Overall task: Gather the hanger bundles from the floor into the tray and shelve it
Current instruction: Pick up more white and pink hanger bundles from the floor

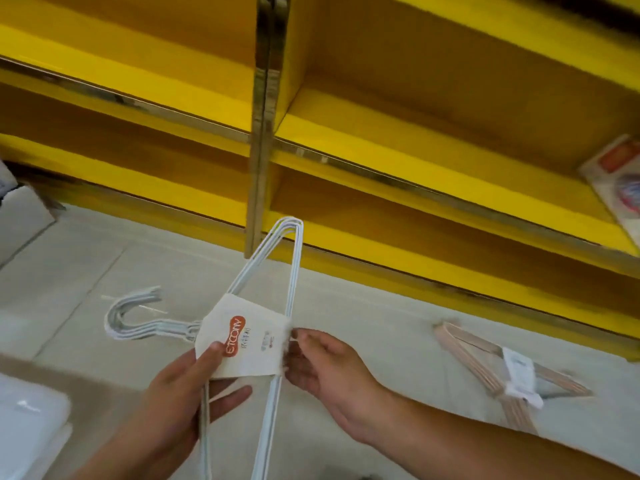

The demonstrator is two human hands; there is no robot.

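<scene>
Hands (180, 389) (322, 362) — two, hanger bundles (242, 341) (512, 379) — two

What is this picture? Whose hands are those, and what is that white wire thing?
There is no machine here. A person wears a camera on their head, so you see their own two hands from above. The left hand and right hand hold a bundle of white wire clothes hangers, wrapped together by a paper label. On the pale floor to the right lies another bundle, pinkish hangers, not picked up yet. Behind are yellow shelves. Something white sits at the bottom left, but it is too blurry to name.
</scene>
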